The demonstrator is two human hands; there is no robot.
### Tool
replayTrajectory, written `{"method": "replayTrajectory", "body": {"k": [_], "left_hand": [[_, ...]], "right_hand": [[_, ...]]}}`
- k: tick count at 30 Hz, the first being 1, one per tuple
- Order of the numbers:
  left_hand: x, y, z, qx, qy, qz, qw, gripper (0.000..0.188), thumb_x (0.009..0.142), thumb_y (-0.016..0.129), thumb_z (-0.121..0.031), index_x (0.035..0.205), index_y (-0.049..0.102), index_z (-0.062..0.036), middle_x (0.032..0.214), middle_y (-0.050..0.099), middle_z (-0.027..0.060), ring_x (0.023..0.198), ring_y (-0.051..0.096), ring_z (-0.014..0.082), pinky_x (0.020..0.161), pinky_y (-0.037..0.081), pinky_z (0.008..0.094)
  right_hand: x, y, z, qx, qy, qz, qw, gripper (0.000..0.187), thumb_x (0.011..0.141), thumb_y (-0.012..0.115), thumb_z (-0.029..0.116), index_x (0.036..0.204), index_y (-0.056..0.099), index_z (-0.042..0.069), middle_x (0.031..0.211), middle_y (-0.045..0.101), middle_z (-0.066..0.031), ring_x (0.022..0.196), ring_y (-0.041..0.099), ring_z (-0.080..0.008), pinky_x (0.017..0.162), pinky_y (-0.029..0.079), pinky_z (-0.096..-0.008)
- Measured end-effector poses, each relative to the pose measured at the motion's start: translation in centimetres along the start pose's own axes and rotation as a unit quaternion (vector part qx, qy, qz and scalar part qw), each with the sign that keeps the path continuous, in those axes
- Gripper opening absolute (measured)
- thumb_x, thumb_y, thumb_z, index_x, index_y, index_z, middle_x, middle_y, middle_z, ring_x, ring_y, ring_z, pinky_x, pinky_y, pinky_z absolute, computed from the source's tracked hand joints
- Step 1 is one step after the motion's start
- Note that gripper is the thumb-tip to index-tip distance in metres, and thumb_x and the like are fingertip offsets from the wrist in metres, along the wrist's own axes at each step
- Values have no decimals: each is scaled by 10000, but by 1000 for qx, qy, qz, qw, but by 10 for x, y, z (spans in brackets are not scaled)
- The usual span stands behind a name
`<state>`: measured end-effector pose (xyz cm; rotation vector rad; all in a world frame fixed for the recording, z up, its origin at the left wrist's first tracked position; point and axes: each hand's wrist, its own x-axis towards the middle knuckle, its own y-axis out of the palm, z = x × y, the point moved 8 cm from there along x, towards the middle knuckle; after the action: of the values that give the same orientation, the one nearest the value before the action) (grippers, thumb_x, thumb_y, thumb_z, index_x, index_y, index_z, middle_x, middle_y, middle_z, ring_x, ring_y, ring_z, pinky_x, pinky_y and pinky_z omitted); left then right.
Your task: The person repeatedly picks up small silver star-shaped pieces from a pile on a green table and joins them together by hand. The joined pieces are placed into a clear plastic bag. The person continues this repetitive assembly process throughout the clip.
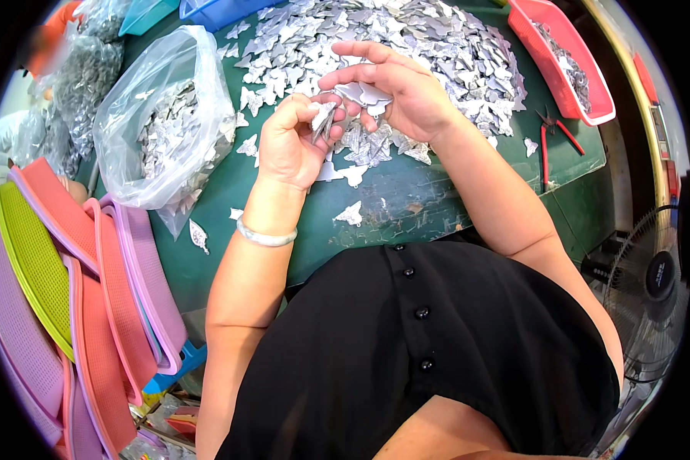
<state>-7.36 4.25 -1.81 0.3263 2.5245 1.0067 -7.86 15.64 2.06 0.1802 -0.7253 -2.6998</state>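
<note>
My left hand (pixel 291 146) is closed on a small bunch of flat silver butterfly-shaped metal pieces (pixel 324 121), which fan out between thumb and fingers. Close beside it, my right hand (pixel 414 96) pinches more silver metal pieces (pixel 365 95), its upper fingers stretched out to the left. The two hands nearly meet above the front edge of a large heap of similar pieces (pixel 452 57). A few loose pieces lie nearer to me, among them a butterfly shape (pixel 350 214) and a leaf-shaped one (pixel 198 237).
A clear plastic bag (pixel 119 126) of pieces stands left on the green table (pixel 276 264). Red-handled pliers (pixel 545 157) lie to the right, below a pink basket (pixel 602 103). Stacked colored baskets (pixel 123 307) crowd the lower left; a fan (pixel 655 280) stands at right.
</note>
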Motion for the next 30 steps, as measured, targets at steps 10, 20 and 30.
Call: {"method": "replayTrajectory", "body": {"k": [10,20,30], "left_hand": [[1,13,6,123,4,66,990,205,818,558,-245,894,521,-59,724,545,45,661,510,125,494,359,195],[2,2,5,74,9,-13,997,127,824,566,-178,875,552,-64,730,518,12,657,476,85,489,365,186],[4,-3,6,-2,-12,-30,999,126,828,513,-201,878,540,-88,812,564,48,689,543,154,561,443,259]], "right_hand": [[-4,16,5,-66,-51,102,991,688,617,374,-89,1290,280,22,1163,464,-192,798,544,-171,595,455,-261],[-3,5,2,-124,-34,60,990,538,725,417,-82,1249,342,14,1104,511,-146,739,555,-140,625,472,-256],[1,-10,5,-106,-33,-26,993,356,774,527,-30,1115,429,-60,916,586,-128,640,564,-145,580,467,-245]]}}
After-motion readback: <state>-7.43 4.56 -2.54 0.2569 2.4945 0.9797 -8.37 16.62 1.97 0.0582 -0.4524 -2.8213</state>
